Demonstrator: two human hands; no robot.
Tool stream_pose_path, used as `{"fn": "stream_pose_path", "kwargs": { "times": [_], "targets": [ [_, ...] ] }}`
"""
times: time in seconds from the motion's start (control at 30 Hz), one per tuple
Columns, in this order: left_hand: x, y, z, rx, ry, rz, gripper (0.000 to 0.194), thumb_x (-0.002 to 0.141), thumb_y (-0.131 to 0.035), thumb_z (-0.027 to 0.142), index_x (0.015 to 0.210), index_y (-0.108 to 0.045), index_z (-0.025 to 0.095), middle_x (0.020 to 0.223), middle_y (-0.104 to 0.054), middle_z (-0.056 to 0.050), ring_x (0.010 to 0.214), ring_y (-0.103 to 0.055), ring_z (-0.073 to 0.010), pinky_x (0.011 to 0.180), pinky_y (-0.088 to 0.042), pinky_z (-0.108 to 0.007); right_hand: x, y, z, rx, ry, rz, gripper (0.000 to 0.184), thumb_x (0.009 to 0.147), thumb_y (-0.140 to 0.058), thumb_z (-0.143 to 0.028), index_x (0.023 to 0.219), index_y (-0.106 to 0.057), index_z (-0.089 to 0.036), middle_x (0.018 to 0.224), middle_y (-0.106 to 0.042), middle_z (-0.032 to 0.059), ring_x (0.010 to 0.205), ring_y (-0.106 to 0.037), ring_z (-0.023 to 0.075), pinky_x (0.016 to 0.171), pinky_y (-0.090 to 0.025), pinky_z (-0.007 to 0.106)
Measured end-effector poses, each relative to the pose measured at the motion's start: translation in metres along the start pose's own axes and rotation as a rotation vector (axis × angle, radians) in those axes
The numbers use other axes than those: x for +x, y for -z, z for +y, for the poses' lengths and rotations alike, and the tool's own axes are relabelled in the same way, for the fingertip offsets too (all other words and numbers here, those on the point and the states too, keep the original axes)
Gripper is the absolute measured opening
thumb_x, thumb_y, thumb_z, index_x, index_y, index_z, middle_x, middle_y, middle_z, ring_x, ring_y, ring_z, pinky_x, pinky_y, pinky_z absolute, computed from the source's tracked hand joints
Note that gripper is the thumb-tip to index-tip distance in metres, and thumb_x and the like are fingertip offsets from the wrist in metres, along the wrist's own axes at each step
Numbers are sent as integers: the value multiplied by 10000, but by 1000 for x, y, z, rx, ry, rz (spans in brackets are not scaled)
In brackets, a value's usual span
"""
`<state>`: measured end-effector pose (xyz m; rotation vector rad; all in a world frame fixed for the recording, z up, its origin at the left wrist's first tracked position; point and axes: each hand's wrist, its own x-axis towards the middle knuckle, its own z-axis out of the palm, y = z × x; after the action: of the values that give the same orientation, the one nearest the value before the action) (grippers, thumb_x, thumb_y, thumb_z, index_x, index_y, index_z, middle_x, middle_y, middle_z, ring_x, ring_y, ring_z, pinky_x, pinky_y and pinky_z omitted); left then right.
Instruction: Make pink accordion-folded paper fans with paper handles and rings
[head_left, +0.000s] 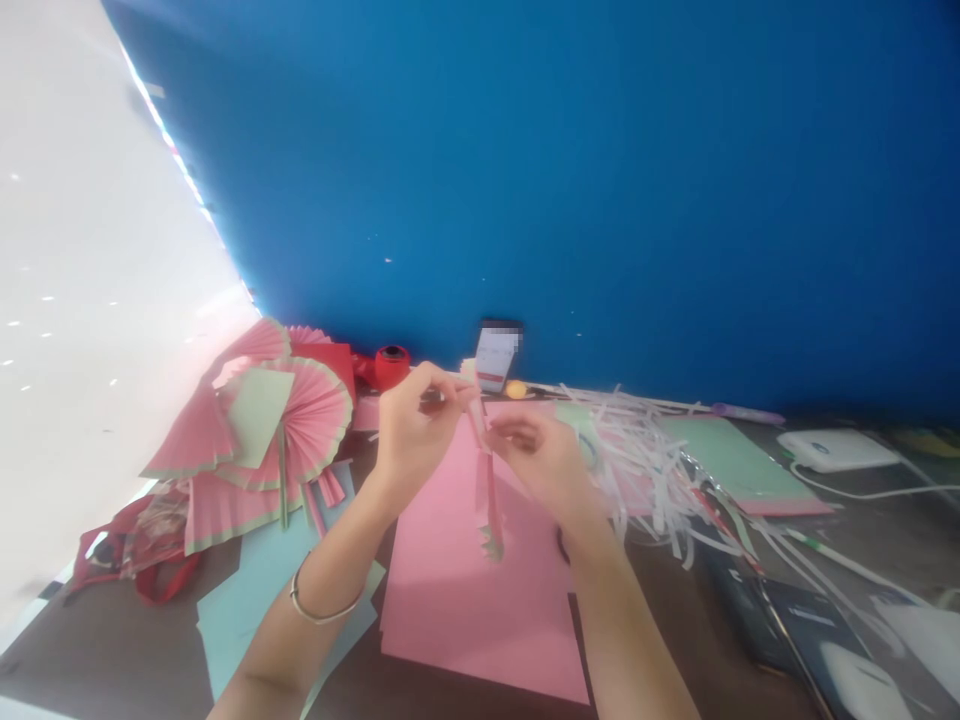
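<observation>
My left hand and my right hand are raised over the table, both pinching a narrow pleated strip of pink paper. The left fingers grip its top end, the right fingers grip it just below. The strip hangs down between my hands, and its lower end has a green zigzag edge. Under it lies a flat pink paper sheet. A thin bangle sits on my left forearm.
Folded pink-and-green paper fans are piled at the left, over pale blue sheets. White paper shreds and green sheets lie at the right. A phone leans on the blue wall beside a red tape roll. White devices sit at the far right.
</observation>
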<state>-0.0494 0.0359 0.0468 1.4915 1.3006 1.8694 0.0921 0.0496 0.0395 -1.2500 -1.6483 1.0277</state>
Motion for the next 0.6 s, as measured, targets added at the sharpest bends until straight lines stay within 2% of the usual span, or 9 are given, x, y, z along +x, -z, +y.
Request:
{"fn": "stream_pose_path", "kwargs": {
  "times": [0.37,0.6],
  "targets": [
    [-3,0,1,64,-40,-38,199,747,-600,170,613,-453,183,702,-634,-6,779,-640,-146,601,-510,-218,1,-5,3,-119,21,39,100,727,-601,-276,767,-637,-192,828,-681,41,749,-628,182,682,-486,311],
    [-5,-1,1,98,-84,-60,182,754,-583,144,622,-461,177,707,-639,-1,766,-638,-131,580,-501,-194,-1,-6,0,-174,13,55,154,772,-561,-330,763,-648,-202,842,-685,36,734,-612,181,650,-467,306]
  ]
}}
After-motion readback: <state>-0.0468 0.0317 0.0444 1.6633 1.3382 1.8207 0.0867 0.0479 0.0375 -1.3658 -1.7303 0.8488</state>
